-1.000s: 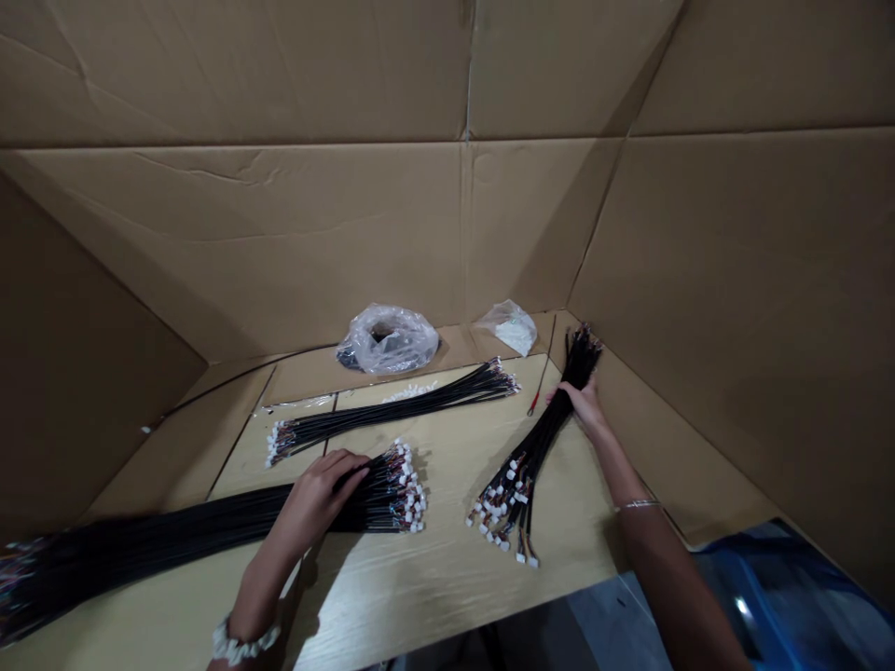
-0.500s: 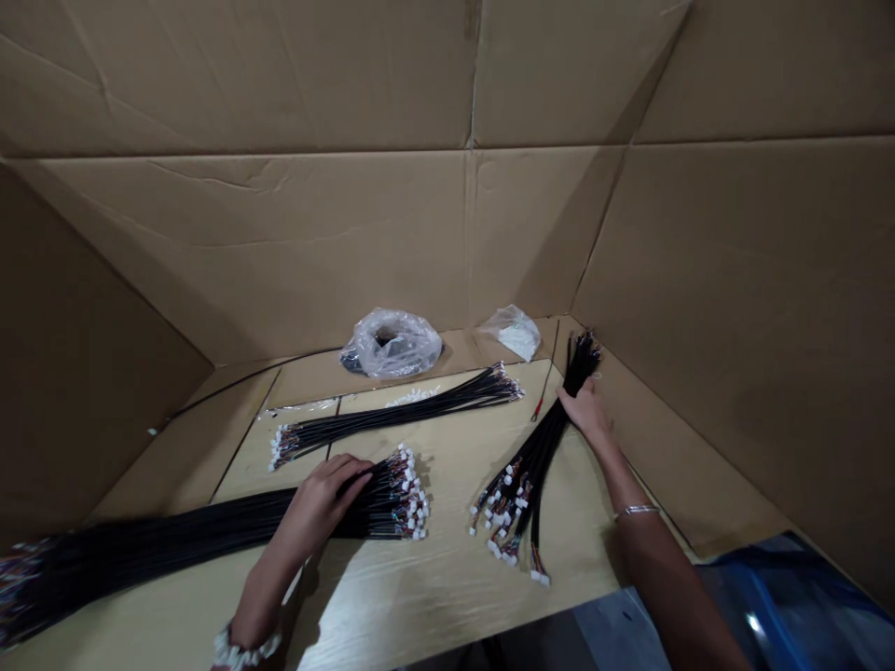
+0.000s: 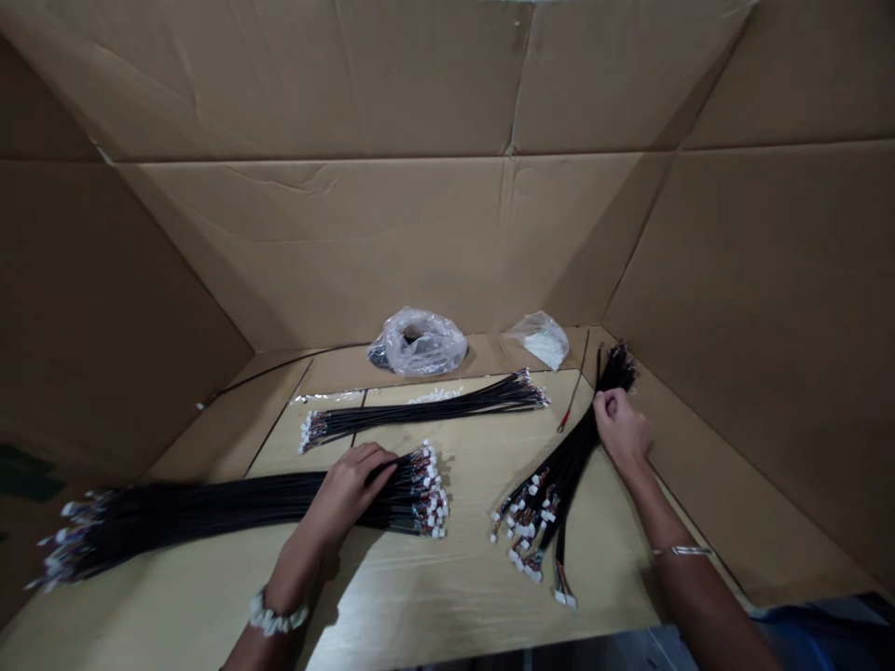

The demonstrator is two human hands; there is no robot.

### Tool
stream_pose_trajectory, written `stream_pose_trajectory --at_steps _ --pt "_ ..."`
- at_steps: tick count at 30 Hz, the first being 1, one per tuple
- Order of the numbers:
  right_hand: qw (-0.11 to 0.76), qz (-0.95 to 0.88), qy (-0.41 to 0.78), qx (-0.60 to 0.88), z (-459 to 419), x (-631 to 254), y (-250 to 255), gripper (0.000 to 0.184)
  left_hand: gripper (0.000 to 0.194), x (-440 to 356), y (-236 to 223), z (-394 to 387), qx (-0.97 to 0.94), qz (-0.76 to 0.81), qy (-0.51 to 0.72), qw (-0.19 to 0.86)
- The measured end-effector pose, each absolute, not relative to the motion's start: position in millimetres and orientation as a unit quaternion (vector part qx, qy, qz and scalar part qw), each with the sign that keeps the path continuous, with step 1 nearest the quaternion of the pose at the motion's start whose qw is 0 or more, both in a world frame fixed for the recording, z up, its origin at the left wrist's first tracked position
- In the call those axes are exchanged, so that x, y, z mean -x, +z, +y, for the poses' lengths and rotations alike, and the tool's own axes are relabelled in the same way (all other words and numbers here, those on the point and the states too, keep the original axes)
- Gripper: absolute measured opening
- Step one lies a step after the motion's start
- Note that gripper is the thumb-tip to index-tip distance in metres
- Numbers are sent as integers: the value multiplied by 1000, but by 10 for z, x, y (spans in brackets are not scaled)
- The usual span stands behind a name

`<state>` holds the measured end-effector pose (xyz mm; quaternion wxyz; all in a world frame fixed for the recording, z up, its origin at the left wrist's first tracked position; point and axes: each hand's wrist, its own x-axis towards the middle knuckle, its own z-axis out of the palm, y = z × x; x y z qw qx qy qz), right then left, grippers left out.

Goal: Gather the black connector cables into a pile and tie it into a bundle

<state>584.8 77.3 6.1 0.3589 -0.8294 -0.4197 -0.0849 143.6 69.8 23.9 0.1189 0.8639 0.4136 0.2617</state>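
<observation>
My left hand point(image 3: 348, 494) is closed over a cable bundle point(image 3: 244, 499) lying sideways across the board point(image 3: 447, 596), white connectors point(image 3: 433, 494) just past my fingertips; my right hand point(image 3: 622, 431) is wrapped around a second bundle point(image 3: 559, 480) running diagonally, its ends point(image 3: 531, 531) fanned toward me; a third bundle point(image 3: 419, 419) lies farther off, that makes three, with a big bag point(image 3: 419, 342) and a small bag point(image 3: 542, 338) behind.
</observation>
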Motion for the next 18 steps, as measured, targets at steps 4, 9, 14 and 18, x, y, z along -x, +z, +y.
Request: stream_pose_trajectory --at_steps 4,9,14,18 --pt "380 -476 -121 784 810 -5871 9 32 27 -1467 220 694 -864 414 266 110" --pt "379 -504 -121 767 835 -5959 -52 32 29 -1465 194 700 -869 405 266 99" --pt "367 -513 -88 771 851 -5974 -74 32 34 -1435 148 726 -872 406 259 92" --pt "366 -517 -54 772 866 -5985 -95 32 38 -1444 170 721 -870 413 251 100"
